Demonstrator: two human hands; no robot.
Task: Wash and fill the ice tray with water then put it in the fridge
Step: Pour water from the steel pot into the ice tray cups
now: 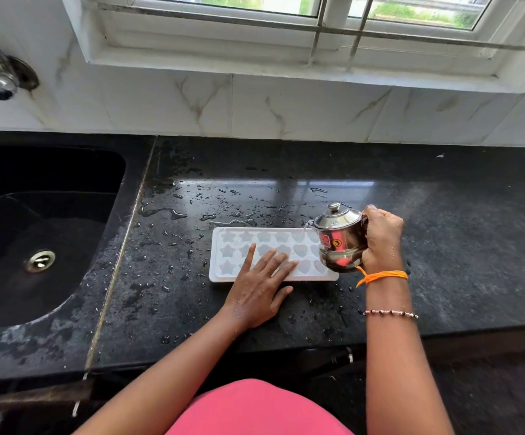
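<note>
On the black counter [443, 246], wet with scattered droplets, a dark sink [44, 233] lies to the left. Right of the sink, near the counter's middle, rests the white ice tray [232, 255], its star and heart cells facing up. A small lidded steel pot [341, 240] is tilted over the tray's right end, clenched in the right hand [382, 240]. The left hand [259, 290] lies flat, fingers spread, on the tray's near edge.
</note>
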